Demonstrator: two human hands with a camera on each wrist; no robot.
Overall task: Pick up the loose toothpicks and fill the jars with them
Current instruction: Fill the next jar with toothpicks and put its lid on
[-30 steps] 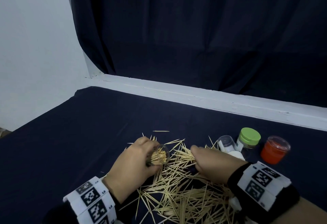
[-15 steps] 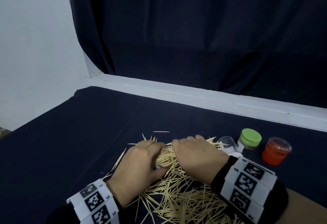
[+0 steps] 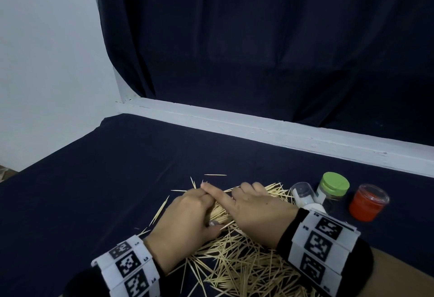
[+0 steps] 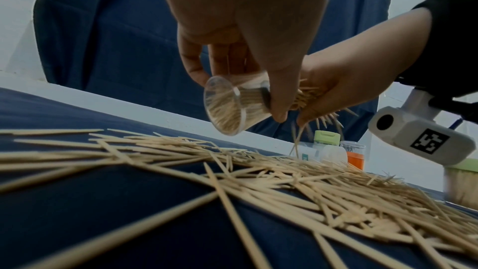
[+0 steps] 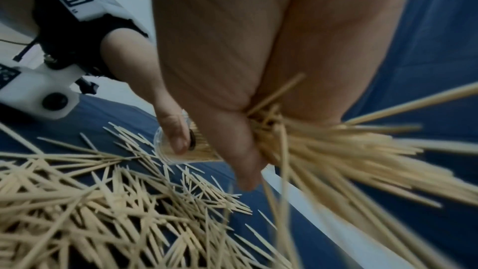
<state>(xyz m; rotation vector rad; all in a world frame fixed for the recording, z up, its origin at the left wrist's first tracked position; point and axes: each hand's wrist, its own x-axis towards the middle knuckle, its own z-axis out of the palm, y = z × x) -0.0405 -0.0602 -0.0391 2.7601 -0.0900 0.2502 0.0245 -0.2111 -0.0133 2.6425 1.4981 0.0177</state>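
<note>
A small clear jar [image 4: 227,107], packed with toothpicks, is tilted on its side just above the table. My left hand [image 3: 192,212] grips it from above, thumb on its side [image 5: 178,140]. My right hand [image 3: 256,212] grips a bundle of toothpicks [image 5: 323,146] and holds it against the jar's mouth end. The right index finger lies across my left fingers. Some of the bundle's tips splay out past my right fingers [image 4: 323,118]. A big pile of loose toothpicks [image 3: 234,271] covers the dark cloth under and in front of both hands.
Right of my hands a clear jar with a white cap [image 3: 303,194] lies on its side. Beside it stand a green-lidded jar [image 3: 333,186] and a red jar [image 3: 367,202]. A white ledge [image 3: 258,130] and a dark curtain bound the far side.
My right hand has left the pile with a bundle of toothpicks and moved left to the jar's mouth. The left hand has tipped the jar further over and now hides it from above.
</note>
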